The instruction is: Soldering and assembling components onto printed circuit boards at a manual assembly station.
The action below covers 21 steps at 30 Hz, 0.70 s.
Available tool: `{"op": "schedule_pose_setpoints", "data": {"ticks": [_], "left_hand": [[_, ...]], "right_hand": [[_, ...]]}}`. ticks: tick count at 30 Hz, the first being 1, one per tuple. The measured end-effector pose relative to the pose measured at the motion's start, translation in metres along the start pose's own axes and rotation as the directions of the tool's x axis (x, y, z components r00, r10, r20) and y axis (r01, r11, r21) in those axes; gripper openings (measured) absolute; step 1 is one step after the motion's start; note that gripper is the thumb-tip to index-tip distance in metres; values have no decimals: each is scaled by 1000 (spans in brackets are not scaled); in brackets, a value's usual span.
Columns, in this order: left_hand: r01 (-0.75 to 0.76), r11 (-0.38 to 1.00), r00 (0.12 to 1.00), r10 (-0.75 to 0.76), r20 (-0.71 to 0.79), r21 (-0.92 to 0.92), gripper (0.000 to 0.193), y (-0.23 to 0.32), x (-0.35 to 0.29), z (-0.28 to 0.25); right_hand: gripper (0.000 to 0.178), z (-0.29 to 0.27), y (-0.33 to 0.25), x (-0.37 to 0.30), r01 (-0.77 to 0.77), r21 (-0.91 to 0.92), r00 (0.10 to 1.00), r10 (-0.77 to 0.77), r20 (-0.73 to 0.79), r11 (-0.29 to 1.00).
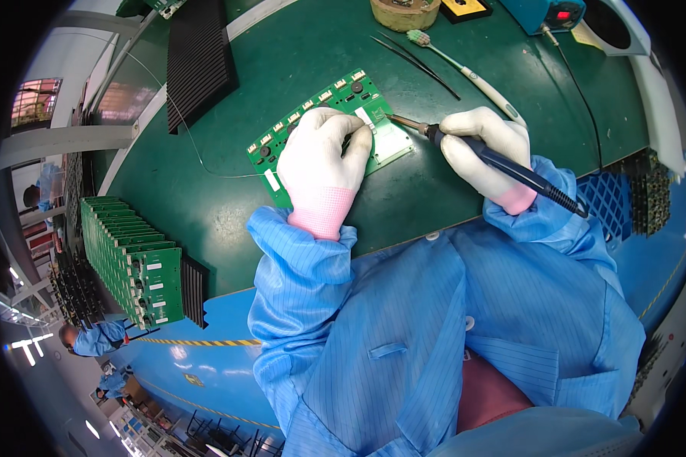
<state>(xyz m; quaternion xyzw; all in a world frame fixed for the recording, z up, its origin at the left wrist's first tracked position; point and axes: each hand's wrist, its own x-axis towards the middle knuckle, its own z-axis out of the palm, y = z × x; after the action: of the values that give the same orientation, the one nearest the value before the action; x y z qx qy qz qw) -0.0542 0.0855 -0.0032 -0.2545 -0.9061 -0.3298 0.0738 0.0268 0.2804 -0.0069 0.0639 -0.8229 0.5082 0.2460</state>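
A green circuit board (392, 145) with a row of white connectors along its far edge lies at a slant on the bench. My left hand (324, 148), in a white glove with a pink cuff, rests over its middle with thumb and forefinger pinched together. A thin solder wire (225, 176) runs in from the left to this hand; the pinched end is hard to make out. My gloved right hand (488, 145) grips a dark soldering iron (503, 164) like a pen. Its tip is at the board's right part, close to the left fingertips; contact cannot be made out.
Tweezers (419, 68) and a toothbrush (472, 76) lie beyond the iron. A blue soldering station (545, 14) and a round tub (405, 14) stand at the back. Racked green boards (133, 259) stand at left, a black ribbed rack (198, 61) behind. A blue crate (604, 202) is at right.
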Motion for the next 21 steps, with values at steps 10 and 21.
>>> {"op": "schedule_pose_setpoints", "data": {"ticks": [10,21], "left_hand": [[74,990,997,-74,6,-118,7,-5,-2,-6],[67,998,963,-63,-261,9,10,-48,-38,-58]], "right_hand": [[22,-24,1,15,-133,-13,986,131,-108,991],[25,-84,44,109,-105,-76,964,83,-251,992]]}}
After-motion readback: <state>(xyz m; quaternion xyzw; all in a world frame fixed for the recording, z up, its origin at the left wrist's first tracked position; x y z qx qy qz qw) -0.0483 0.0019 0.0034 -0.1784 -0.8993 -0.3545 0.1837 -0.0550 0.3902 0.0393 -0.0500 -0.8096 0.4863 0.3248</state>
